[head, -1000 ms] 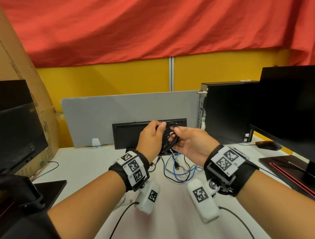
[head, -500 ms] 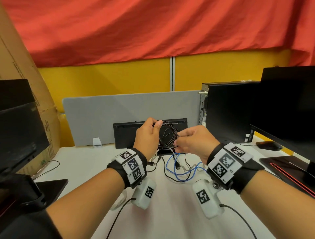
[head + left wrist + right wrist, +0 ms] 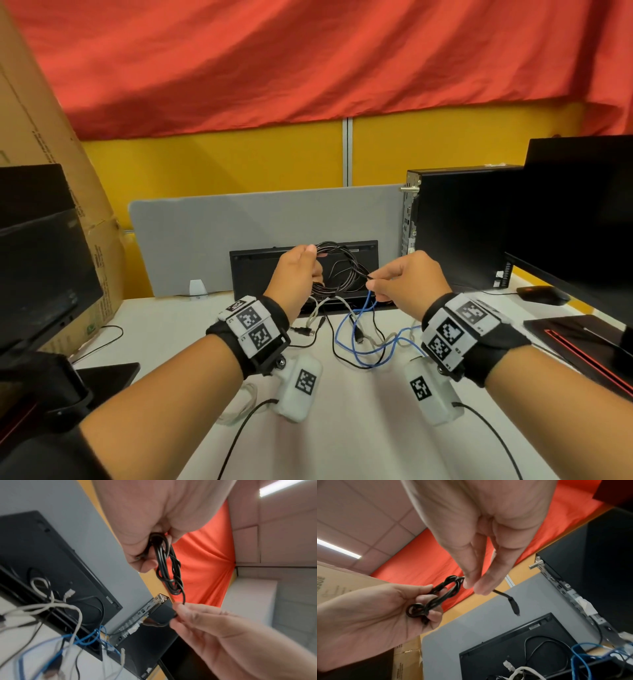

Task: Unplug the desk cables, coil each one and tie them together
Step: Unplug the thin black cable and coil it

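A thin black cable coil [image 3: 337, 270] hangs in the air above the desk's back middle. My left hand [image 3: 298, 274] grips the coil's loops [image 3: 164, 555] in its curled fingers. My right hand [image 3: 397, 281] pinches the cable's free end [image 3: 501, 595] between thumb and fingertips, a short way right of the coil; the plug [image 3: 514, 605] dangles beyond the fingers. On the white desk below lie a blue cable [image 3: 370, 339], a white cable [image 3: 318, 308] and a black cable [image 3: 334, 337], loose and tangled.
A black keyboard [image 3: 363, 253] leans upright against the grey divider [image 3: 239, 240]. A black PC tower [image 3: 459, 226] and a monitor [image 3: 579, 212] stand at right, with a mouse [image 3: 543, 294]. Another monitor [image 3: 41, 246] and a cardboard box [image 3: 44, 137] stand at left.
My hands have drawn apart: the right hand moved right with the cable end pinched, stretching the coil's loops wider. The left hand kept its hold on the coil.
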Tool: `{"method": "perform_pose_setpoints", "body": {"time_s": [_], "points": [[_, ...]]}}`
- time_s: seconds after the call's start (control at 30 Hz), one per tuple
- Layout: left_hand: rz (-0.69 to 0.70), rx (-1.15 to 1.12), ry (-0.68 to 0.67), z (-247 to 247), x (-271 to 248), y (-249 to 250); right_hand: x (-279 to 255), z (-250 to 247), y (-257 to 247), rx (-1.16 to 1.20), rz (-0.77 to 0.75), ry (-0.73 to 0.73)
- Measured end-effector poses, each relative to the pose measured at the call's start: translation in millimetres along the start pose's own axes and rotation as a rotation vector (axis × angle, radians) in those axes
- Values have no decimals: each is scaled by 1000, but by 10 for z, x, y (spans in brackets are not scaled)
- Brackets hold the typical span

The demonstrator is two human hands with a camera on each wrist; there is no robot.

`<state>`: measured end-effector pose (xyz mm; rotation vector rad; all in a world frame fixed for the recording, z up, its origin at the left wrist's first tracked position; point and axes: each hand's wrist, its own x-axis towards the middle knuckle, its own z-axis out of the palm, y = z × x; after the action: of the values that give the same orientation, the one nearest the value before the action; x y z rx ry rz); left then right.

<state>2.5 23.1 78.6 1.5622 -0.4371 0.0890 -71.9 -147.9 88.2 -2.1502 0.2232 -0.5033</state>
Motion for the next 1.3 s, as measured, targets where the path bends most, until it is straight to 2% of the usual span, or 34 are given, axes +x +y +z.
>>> {"method": "perform_pose_setpoints", "body": {"time_s": [0.07,0.13,0.23,0.33,0.47,0.6,0.83,0.97,1.13,1.3], "points": [[-39,-113,-18,55,-41,12,-4,42,19,94,7,22],[-58,-172,1,124,-77,15,-34,107,-9,322,47,14],[-48,-159,53,195,-104,-12,-82,173,-80,717,152,-28],[-30,-81,91,203,-110,-42,-141,187,-146,932,197,-84],[15,31,162,215,-112,-63,-205,181,-278,969,233,-104],[59,52,194,224,-134,-82,-273,164,-371,948,144,-184],[-36,-85,104,216,-159,-64,-266,212,-362,906,128,-198],[-143,-225,-20,155,-171,-28,-246,214,-321,985,155,-233],[-156,-320,-112,97,-182,6,-244,211,-316,1098,151,-265],[-160,-317,-179,32,-206,-28,-211,259,-338,1279,222,-203]]}}
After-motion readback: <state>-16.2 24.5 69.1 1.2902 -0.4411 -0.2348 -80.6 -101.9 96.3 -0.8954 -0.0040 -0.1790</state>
